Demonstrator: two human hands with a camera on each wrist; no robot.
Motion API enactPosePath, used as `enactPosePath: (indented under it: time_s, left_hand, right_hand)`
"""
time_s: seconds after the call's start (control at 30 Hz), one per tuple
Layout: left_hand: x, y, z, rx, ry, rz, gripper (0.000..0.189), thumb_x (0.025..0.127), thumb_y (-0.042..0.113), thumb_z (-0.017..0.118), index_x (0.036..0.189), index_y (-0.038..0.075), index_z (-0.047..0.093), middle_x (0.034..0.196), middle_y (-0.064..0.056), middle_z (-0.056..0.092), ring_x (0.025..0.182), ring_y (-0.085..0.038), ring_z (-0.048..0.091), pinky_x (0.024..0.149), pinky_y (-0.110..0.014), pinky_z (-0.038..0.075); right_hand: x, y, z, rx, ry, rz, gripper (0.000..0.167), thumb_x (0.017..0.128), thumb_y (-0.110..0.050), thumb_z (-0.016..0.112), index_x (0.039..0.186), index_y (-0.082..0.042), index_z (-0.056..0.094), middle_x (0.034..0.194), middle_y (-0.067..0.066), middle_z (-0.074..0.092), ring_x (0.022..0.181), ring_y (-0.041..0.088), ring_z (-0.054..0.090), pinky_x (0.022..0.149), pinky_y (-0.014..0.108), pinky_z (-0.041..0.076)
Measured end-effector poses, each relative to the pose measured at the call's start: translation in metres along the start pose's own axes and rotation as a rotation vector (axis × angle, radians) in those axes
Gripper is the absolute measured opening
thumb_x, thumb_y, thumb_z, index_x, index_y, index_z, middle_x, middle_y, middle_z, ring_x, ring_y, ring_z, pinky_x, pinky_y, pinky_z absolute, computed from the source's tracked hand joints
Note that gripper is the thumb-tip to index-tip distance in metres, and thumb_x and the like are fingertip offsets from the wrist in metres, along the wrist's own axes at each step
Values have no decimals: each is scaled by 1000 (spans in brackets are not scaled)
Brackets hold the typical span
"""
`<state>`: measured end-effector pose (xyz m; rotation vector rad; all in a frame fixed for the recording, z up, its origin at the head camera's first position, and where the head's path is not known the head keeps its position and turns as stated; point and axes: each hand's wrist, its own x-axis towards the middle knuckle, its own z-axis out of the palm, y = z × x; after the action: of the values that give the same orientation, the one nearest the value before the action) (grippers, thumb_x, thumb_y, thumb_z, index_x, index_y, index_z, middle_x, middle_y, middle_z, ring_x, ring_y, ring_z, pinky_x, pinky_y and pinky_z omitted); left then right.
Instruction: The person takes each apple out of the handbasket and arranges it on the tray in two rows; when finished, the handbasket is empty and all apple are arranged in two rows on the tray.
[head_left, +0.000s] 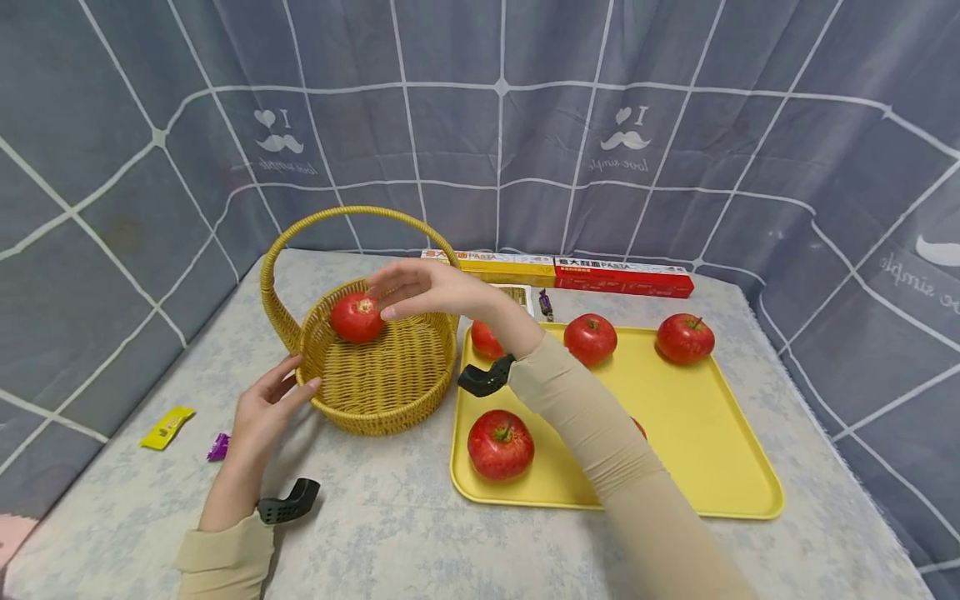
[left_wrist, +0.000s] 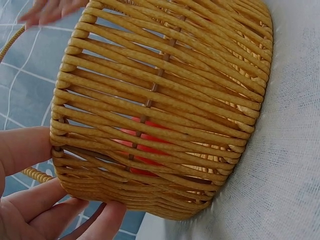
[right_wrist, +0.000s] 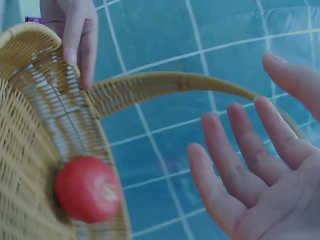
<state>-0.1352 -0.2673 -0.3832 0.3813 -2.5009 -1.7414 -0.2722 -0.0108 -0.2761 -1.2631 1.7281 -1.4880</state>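
A yellow wicker basket with a tall arched handle stands on the left part of the table. One red apple lies inside it, against the far left wall. My left hand pinches the basket's near-left rim, thumb on one side and fingers round the other, as the left wrist view shows. Over the basket, beneath the handle, is my right hand, its fingers spread and nothing in them. In the right wrist view a gap separates that palm from the apple in the basket.
Right of the basket, a yellow tray carries several apples, one partly behind my right forearm. Yellow and red pasta boxes lie along the back. A yellow packet and a purple candy lie at left; another wrapped candy is behind the tray.
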Motion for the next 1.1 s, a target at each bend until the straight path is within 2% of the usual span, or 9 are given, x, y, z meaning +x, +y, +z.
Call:
enactPosePath:
  time_s: [0.17, 0.3, 0.37, 0.43, 0.53, 0.67, 0.87, 1.1]
  left_hand:
    - [-1, 1, -1, 8, -8, -10, 72, 89, 41, 62, 148, 13, 31, 154, -4, 21, 136, -27, 31, 94, -16, 39]
    - [-2, 0, -1, 17, -9, -13, 71, 90, 41, 62, 148, 14, 30, 154, -3, 20, 136, -27, 30, 98, -22, 38]
    - [-2, 0, -1, 15, -9, -15, 71, 90, 40, 62, 148, 14, 30, 154, -4, 20, 136, -27, 30, 100, -26, 38]
    - [-2, 0, -1, 15, -8, -16, 71, 90, 40, 62, 148, 14, 31, 154, -4, 21, 136, -27, 31, 100, -28, 38]
    - [-1, 0, -1, 11, -6, -11, 71, 90, 40, 62, 148, 14, 31, 154, -4, 22, 135, -27, 31, 101, -29, 37]
    - [-1, 1, 0, -8, -10, -2, 72, 90, 40, 63, 148, 12, 31, 154, -5, 21, 136, -28, 30, 104, -38, 34]
    - [-1, 1, 2, -30, -10, -8, 72, 90, 39, 63, 148, 12, 30, 154, -4, 20, 136, -29, 28, 106, -44, 31]
    - [-1, 0, 0, -14, -2, 0, 70, 90, 39, 62, 148, 13, 32, 154, -5, 22, 136, -29, 29, 105, -45, 32]
  right_hand:
    - [31, 23, 12, 90, 98, 70, 44, 89, -1, 60, 131, 3, 47, 131, 21, 51, 115, 24, 54, 92, 31, 47]
    - [51, 42, 21, 180, 202, 141, 43, 88, -3, 62, 130, -1, 50, 129, 18, 53, 104, 18, 59, 89, 30, 49]
    - [59, 49, 26, 182, 253, 165, 43, 88, -4, 63, 129, -2, 52, 129, 17, 52, 101, 16, 60, 88, 30, 49]
    - [66, 56, 30, 146, 309, 181, 43, 88, -7, 65, 129, -4, 53, 130, 17, 52, 103, 17, 59, 87, 29, 49]
    - [73, 65, 35, 30, 374, 218, 46, 87, -14, 68, 130, -8, 54, 133, 13, 51, 114, 21, 53, 88, 28, 48]
    - [78, 76, 39, -124, 410, 301, 54, 85, -22, 71, 134, -13, 52, 134, 8, 49, 121, 24, 47, 88, 30, 46]
    - [79, 86, 41, -210, 415, 378, 66, 81, -24, 75, 140, -17, 46, 136, 8, 47, 121, 24, 47, 90, 35, 45]
    - [82, 84, 43, -480, 318, 398, 64, 84, -34, 69, 141, -19, 44, 141, 8, 37, 128, 27, 30, 97, 42, 37]
